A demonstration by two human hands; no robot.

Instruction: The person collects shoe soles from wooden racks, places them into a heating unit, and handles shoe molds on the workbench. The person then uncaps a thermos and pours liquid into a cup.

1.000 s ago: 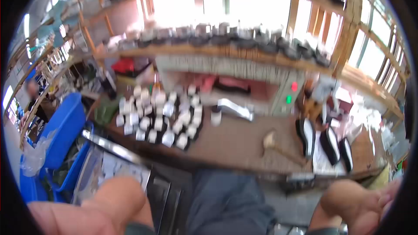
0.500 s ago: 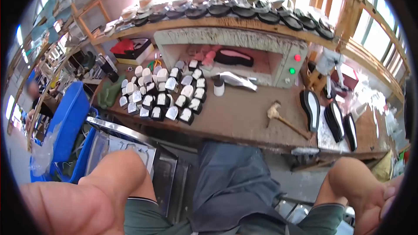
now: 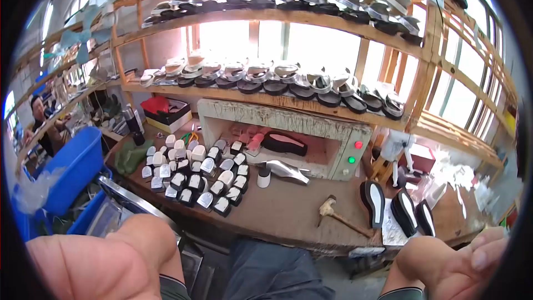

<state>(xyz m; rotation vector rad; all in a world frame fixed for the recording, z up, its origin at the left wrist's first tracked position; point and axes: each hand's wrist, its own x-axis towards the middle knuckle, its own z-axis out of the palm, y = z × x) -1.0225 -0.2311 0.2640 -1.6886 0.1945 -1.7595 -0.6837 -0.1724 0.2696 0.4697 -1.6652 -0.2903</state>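
Close to the camera at the lower left is my left hand (image 3: 86,266), its palm side showing and its fingers out of view. My right hand (image 3: 472,264) is at the lower right edge with loosely bent fingers and nothing visible in them. My bare knees are behind both hands. On the bench in front, a hammer (image 3: 333,214) with a wooden handle lies beside dark shoe soles with white tops (image 3: 373,203). Many small white-topped black blocks, like shoe heels (image 3: 194,180), stand grouped on the left. Neither hand visibly touches these things.
A worn heater box (image 3: 283,114) with red and green lights stands at the back, a dark sole inside. Sandals (image 3: 261,80) line the wooden shelves above. A silver hot-air tool (image 3: 286,171) lies on the bench (image 3: 277,205). Blue bins (image 3: 72,172) stand left; a person (image 3: 41,122) is beyond.
The view has tilted upward, so the upper shelf of sandals shows and the bench sits lower. More of the right hand's fingers show. Things on the bench have not moved.
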